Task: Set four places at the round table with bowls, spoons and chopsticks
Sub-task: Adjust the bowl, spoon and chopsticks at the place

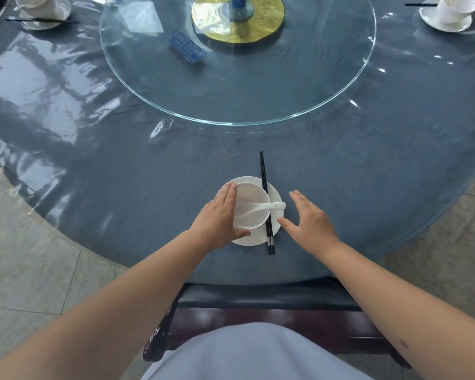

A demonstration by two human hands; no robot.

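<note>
Looking down at the round blue worktop [93, 160] under its clear plastic cover, we see our left hand [220, 215] resting against the left side of a small white ceramic bowl [251, 205], fingers straight along its wall and thumb stretched across the near edge of the round white saucer [276, 229] beneath it. Our right hand [309, 219] sits just to the right of the saucer with fingers spread and relaxed, holding nothing; its thumb tip is beside the saucer rim, though we cannot tell whether it touches. A white ceramic spoon [261, 208] lies in the bowl with its handle pointing right over the rim. A pair of black chopsticks [266, 204] lies across the right part of the saucer, running away from us, its near tips overhanging onto the worktop.

A large clear glass turntable [231, 86] covers the worktop's middle, on a gold disc [237, 16]. At the far left we see another white place setting [43, 12] with black chopsticks, and at the far right a white cup on a saucer [450, 13]. A dark wooden chair [258, 305] stands below us.
</note>
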